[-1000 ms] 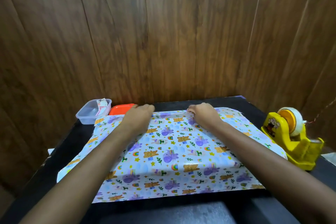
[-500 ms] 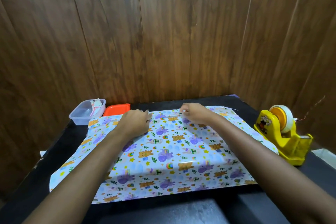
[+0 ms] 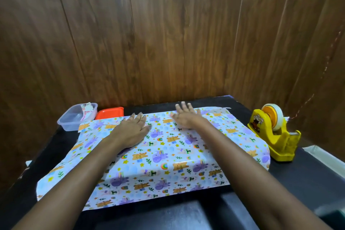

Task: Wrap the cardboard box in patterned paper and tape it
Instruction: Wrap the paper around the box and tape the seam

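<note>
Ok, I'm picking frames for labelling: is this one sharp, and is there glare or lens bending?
Head view: the right hand shows motion-blurred fingertips, and the left hand is sharper. Same view, soft glare patches sit on the glossy wrapping paper. The wall planks lean outward near the edges, a wide-angle effect. The tape dispenser looks crisp.

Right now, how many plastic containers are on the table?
2. A clear container stands at the far left corner; an orange container sits right beside it, its near edge hidden by the patterned paper. The paper may hide more.
</note>
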Tool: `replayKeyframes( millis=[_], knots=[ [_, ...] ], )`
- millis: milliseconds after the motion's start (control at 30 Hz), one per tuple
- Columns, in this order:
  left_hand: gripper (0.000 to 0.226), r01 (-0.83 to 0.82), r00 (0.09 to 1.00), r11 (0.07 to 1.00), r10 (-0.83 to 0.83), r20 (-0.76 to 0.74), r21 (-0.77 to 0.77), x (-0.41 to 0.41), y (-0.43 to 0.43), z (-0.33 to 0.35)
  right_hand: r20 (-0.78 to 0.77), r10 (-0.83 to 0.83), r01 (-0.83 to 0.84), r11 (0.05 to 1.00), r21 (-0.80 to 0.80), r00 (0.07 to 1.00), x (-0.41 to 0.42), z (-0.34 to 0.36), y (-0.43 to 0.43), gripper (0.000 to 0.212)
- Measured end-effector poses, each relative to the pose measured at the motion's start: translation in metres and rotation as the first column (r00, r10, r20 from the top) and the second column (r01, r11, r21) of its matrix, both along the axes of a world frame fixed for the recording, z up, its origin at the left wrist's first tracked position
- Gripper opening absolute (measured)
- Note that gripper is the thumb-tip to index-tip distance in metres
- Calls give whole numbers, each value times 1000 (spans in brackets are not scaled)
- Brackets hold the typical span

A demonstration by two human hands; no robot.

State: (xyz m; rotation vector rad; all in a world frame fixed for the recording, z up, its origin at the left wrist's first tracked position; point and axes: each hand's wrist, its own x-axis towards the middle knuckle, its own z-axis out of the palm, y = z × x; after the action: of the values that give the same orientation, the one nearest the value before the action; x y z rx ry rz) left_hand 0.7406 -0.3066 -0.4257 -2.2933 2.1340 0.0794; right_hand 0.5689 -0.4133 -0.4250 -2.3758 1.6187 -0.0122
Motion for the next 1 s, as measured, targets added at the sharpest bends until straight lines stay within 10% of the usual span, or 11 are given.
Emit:
replayKeyframes(
  millis=[333, 567, 867, 1000],
  knots=[
    [60, -66, 998, 997, 65, -14, -29, -3, 6, -2, 36, -285, 286, 958, -23, 958, -8, 1, 2, 62],
    [61, -153, 988, 987, 154, -24, 53, -2, 8, 2, -26, 163, -163, 987, 8, 986, 30, 1, 28, 49],
    [76, -493, 870, 869, 492, 36, 40, 34, 41, 1, -34, 173, -173, 985, 15, 984, 27, 5, 32, 47],
    [68, -294, 936, 950, 308, 170, -102, 14, 21, 5, -17, 173, -173, 985, 21, 985, 26, 4, 30, 46]
  ],
)
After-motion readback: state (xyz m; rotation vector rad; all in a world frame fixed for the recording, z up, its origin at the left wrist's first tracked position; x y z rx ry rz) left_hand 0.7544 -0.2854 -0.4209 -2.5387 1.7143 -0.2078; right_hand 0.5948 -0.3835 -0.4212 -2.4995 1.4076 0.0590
